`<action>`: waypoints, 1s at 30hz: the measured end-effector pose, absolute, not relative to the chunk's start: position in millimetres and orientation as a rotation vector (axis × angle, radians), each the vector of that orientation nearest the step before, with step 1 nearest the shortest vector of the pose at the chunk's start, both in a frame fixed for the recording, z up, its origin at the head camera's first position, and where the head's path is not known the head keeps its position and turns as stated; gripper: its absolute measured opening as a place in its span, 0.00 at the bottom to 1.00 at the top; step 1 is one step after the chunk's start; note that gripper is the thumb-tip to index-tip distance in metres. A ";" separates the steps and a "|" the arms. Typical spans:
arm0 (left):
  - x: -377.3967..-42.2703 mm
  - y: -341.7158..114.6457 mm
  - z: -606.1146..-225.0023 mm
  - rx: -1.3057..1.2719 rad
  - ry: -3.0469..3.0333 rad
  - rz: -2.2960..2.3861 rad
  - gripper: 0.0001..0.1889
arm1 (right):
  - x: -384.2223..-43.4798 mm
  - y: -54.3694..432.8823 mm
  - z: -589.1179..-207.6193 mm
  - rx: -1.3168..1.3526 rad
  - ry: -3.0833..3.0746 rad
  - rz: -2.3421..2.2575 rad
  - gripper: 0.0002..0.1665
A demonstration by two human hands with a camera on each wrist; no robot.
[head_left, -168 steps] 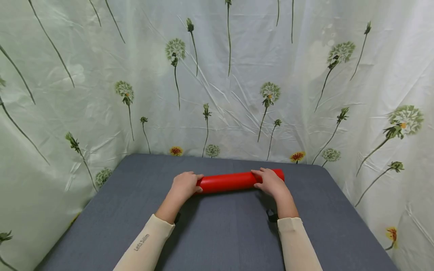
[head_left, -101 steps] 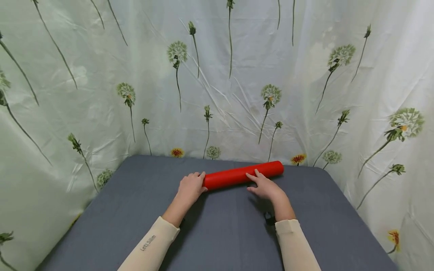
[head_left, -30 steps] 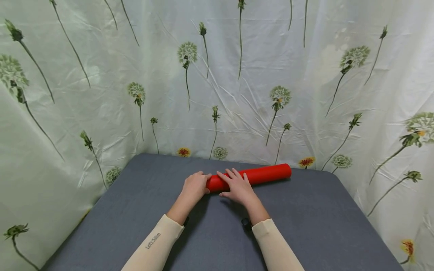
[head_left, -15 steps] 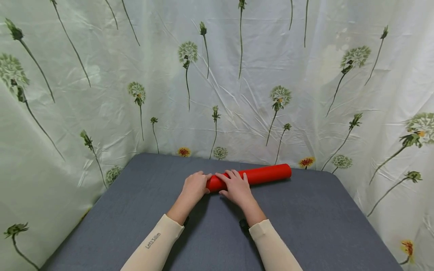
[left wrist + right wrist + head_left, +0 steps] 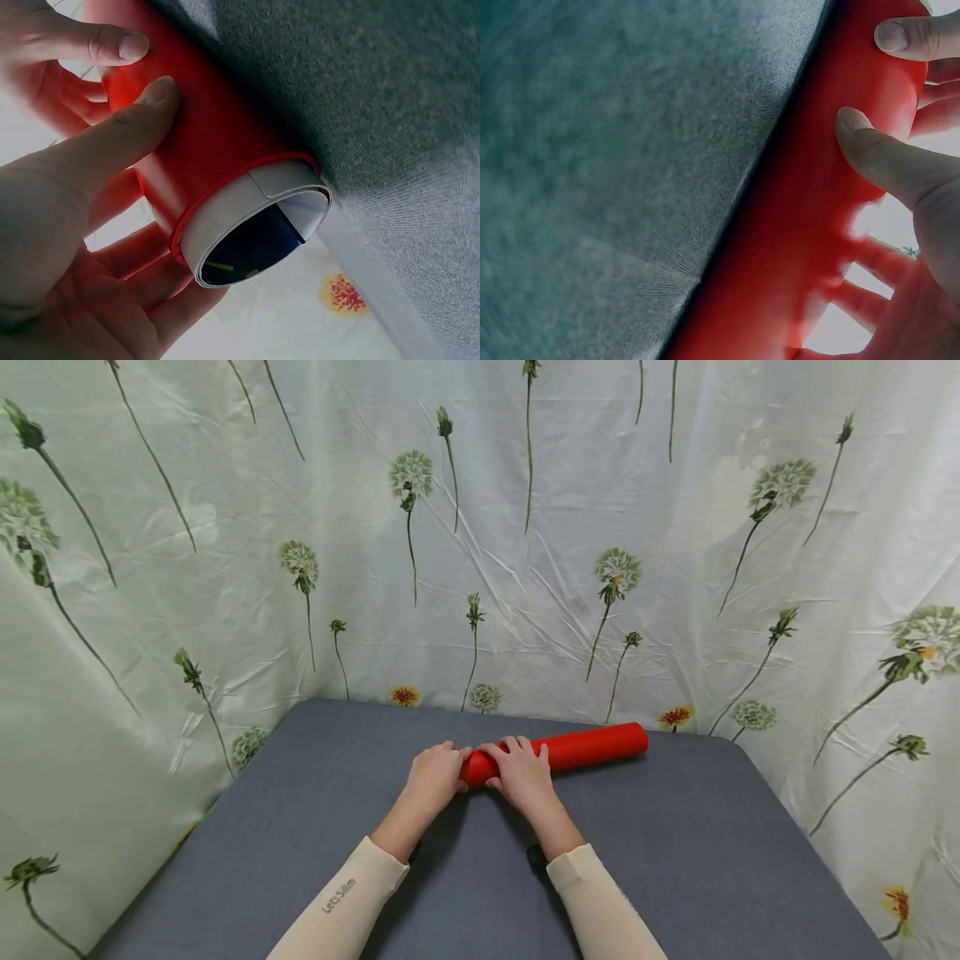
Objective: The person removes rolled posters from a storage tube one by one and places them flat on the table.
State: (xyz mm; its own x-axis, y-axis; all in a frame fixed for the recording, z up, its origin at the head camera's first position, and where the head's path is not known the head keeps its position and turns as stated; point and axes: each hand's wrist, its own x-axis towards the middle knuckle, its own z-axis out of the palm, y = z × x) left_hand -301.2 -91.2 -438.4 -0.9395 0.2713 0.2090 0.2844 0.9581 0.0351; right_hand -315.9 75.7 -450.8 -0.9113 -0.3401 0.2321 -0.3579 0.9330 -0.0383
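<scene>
While the left hand and the right hand both grip the left part of the red tube, which lies on the grey table, it is probably best to press gently and equally, so the white inner roll is not flattened.

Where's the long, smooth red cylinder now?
In the head view, the red cylinder lies just right of centre near the far edge of the grey fabric-topped table, its left end gripped by the left hand, with the right hand alongside.
</scene>
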 end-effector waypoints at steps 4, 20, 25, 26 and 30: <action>-302.7 -92.1 -440.1 -0.415 -2.920 -0.108 0.31 | -316.1 75.9 -451.4 0.519 -2.888 0.118 0.36; -301.3 -92.1 -442.6 -0.454 -2.877 -0.121 0.31 | -315.5 79.3 -446.5 0.456 -2.944 0.189 0.36; -302.9 -94.6 -442.2 -0.405 -2.901 -0.127 0.32 | -315.2 82.5 -443.9 0.431 -2.952 0.211 0.36; -303.1 -95.4 -441.6 -0.394 -2.907 -0.129 0.32 | -315.4 83.9 -443.3 0.426 -2.951 0.211 0.35; -304.9 -98.3 -438.5 -0.342 -2.936 -0.159 0.35 | -317.9 90.1 -442.7 0.409 -2.950 0.224 0.35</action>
State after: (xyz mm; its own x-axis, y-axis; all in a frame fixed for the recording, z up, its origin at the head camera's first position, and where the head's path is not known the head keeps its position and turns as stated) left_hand -304.9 -98.3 -438.5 -0.9572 0.2174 0.1912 0.2367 0.9679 0.0848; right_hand -317.9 90.1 -442.7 -0.9507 -0.2576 0.1728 -0.2807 0.9515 -0.1261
